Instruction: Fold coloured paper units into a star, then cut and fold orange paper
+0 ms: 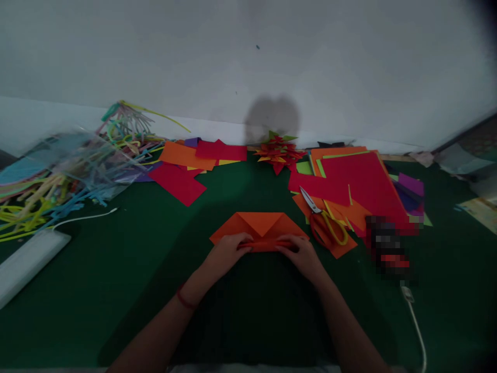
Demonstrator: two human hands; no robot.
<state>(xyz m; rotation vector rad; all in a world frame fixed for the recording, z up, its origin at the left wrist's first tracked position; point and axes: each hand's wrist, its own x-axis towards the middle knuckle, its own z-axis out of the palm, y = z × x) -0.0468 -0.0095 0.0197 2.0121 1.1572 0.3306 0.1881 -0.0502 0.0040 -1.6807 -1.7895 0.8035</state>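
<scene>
A sheet of orange paper [261, 224], folded along several creases, lies on the green tabletop in front of me. Its top edge has a triangular flap pointing down, and its near edge is turned up in a narrow strip. My left hand [230, 254] pinches the left part of that strip between thumb and fingers. On the right part, my right hand [302, 254] does the same. Scissors [328, 223] with red and yellow handles rest on paper scraps to the right, blades slightly apart and pointing away.
Red paper sheets [361, 181] are stacked at the right, beside a blurred-out dark object [388, 248]. A folded-paper flower [277, 151] stands near the wall. Red paper pieces [178, 182], colourful pipe cleaners [42, 202] and a white power strip [33, 264] lie at the left.
</scene>
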